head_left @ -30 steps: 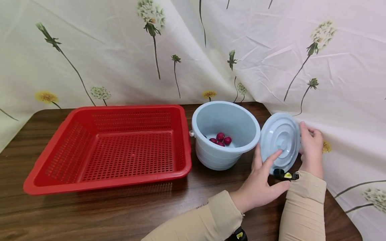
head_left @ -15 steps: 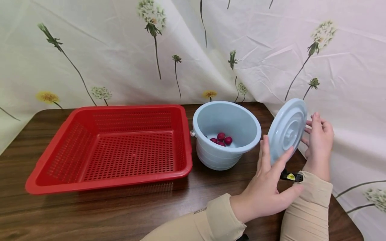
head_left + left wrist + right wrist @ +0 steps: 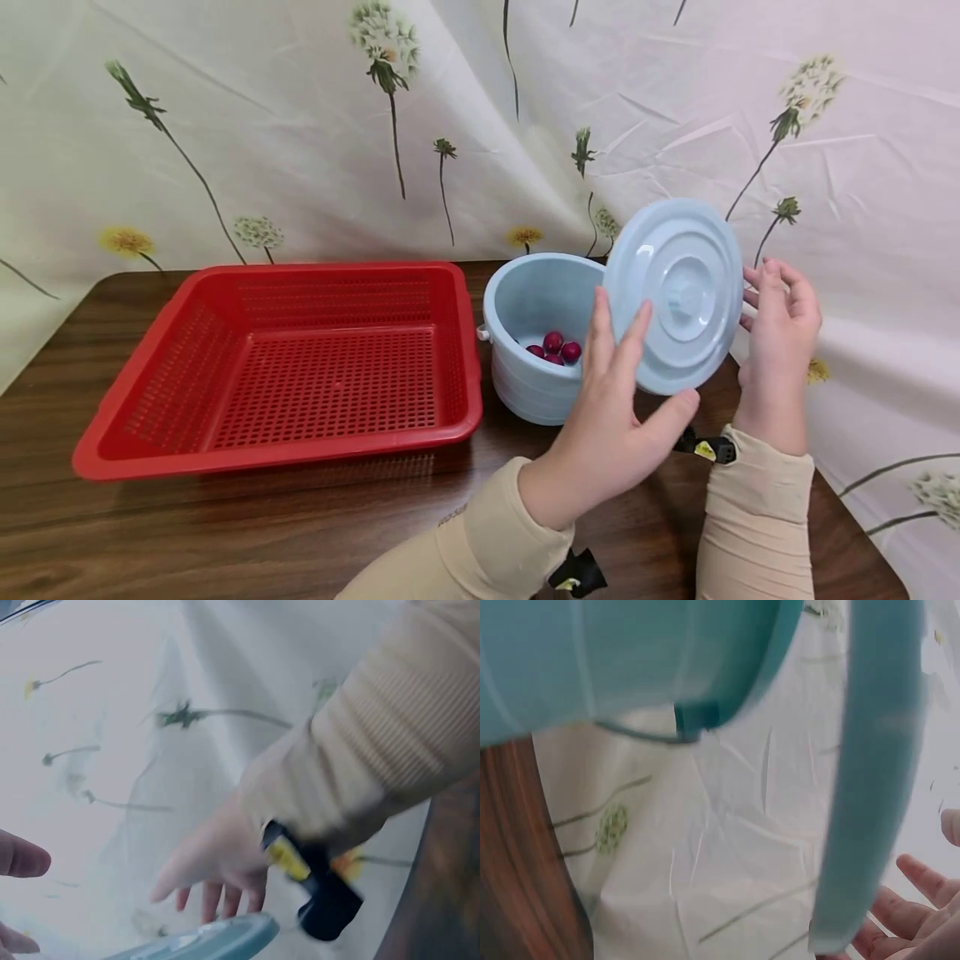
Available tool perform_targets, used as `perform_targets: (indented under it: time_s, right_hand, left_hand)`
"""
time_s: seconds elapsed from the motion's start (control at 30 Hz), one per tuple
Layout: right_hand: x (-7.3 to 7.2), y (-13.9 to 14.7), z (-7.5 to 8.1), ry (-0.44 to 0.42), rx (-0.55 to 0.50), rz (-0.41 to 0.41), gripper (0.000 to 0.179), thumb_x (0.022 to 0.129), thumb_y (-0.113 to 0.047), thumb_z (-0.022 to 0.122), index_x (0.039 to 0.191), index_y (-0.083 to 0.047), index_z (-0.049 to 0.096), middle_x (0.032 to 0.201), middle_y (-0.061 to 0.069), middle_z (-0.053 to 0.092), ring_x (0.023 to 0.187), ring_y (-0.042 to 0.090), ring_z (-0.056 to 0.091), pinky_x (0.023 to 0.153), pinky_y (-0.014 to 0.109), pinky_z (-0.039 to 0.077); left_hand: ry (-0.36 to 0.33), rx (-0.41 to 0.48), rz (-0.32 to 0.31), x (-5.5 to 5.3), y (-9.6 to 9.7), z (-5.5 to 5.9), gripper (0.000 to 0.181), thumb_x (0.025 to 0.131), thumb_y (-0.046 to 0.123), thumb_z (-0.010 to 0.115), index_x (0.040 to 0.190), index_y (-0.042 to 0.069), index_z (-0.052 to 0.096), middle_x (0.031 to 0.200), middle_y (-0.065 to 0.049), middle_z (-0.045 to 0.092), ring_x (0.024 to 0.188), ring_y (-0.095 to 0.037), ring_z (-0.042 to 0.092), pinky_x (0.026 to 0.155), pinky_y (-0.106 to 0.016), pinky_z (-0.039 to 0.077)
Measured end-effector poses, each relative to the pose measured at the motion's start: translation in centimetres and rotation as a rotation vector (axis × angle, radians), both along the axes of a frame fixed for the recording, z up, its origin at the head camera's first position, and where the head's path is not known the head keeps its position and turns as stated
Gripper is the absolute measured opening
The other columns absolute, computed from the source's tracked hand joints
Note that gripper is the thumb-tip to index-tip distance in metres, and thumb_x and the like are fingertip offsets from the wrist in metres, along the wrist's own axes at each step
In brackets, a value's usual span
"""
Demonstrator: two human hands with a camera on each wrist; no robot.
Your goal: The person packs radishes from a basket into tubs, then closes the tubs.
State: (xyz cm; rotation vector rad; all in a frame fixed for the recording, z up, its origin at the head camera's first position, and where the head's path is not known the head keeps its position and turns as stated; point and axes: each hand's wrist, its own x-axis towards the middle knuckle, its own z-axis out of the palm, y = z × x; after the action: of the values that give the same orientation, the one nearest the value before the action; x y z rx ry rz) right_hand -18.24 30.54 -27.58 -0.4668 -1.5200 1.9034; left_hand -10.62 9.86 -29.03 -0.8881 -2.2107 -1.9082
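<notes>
A round pale-blue bucket lid [image 3: 693, 287] is up off the table, tilted, its knobbed face toward me, between my two hands. My left hand [image 3: 607, 425] has its fingers straight and spread at the lid's left edge, thumb near the bottom rim. At the opposite edge, the fingertips of my right hand [image 3: 780, 342] reach the rim; in the right wrist view its fingers [image 3: 900, 911] lie along the lid's side. Just left of the lid stands a pale-blue bucket [image 3: 528, 392], its right part hidden. Several small round dark-red fruits [image 3: 553, 342] lie inside it.
A large red perforated plastic basket [image 3: 277, 462] stands left of the bucket. Everything is on a dark wooden table [image 3: 300, 533]. A white cloth [image 3: 300, 108] with a dandelion print hangs behind and along the right side.
The lid has risen from low beside the bucket, turned more toward me, and now overlaps the bucket's right side. Both hands have moved up with it; basket and fruits stay put.
</notes>
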Motion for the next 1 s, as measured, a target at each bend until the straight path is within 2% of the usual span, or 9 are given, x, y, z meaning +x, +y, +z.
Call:
perform_targets:
  time_s: [0.17, 0.37, 0.57, 0.67, 1.0]
  right_hand:
    - [0.2, -1.4, 0.2, 0.068, 0.034, 0.048, 0.037, 0.097, -0.029, 0.063, 0.131, -0.015, 0.056, 0.111, 0.0, 0.072, 0.091, 0.014, 0.065, 0.071, 0.02, 0.05]
    - [0.5, -2.7, 0.4, 0.106, 0.071, 0.07, 0.037, 0.098, -0.027, 0.061, 0.133, -0.016, 0.055, 0.118, 0.003, 0.069, 0.094, 0.016, 0.065, 0.074, 0.021, 0.051]
    - [0.6, -3.5, 0.2, 0.123, 0.126, 0.117, 0.033, 0.098, -0.025, 0.062, 0.129, -0.013, 0.061, 0.115, 0.003, 0.07, 0.093, 0.015, 0.067, 0.078, 0.021, 0.052]
    - [0.5, -3.6, 0.0, 0.117, 0.143, 0.133, 0.032, 0.098, -0.024, 0.063, 0.127, -0.012, 0.062, 0.113, 0.002, 0.07, 0.093, 0.014, 0.068, 0.079, 0.021, 0.052]
    - [0.1, -4.3, -0.5, 0.082, 0.272, 0.211, 0.033, 0.1, -0.025, 0.06, 0.13, -0.012, 0.061, 0.108, -0.004, 0.07, 0.095, 0.01, 0.068, 0.077, 0.018, 0.052]
  left_hand:
    - [-0.05, 0.105, 0.032, -0.9, -1.7, 0.7, 0.079, 0.092, 0.019, 0.065, 0.158, 0.017, 0.023, 0.166, 0.006, -0.014, 0.154, -0.016, -0.004, 0.121, -0.058, 0.017]
    - [-0.11, 0.201, 0.054, -2.1, -3.4, 1.2, 0.078, 0.092, 0.017, 0.064, 0.158, 0.019, 0.023, 0.166, 0.007, -0.009, 0.154, -0.016, 0.001, 0.12, -0.054, 0.021]
    - [-0.212, 0.221, 0.072, -3.4, -5.1, 1.8, 0.074, 0.094, 0.022, 0.063, 0.157, 0.021, 0.025, 0.167, 0.006, 0.001, 0.153, -0.015, 0.004, 0.12, -0.053, 0.022]
    - [-0.255, 0.214, 0.061, -4.1, -5.8, 1.9, 0.072, 0.096, 0.023, 0.061, 0.157, 0.02, 0.025, 0.166, 0.006, 0.006, 0.153, -0.014, 0.005, 0.121, -0.051, 0.022]
    - [-0.255, 0.184, 0.047, -6.2, -8.2, 2.3, 0.066, 0.101, 0.021, 0.054, 0.157, 0.011, 0.02, 0.165, 0.001, 0.018, 0.152, -0.009, 0.014, 0.124, -0.036, 0.02]
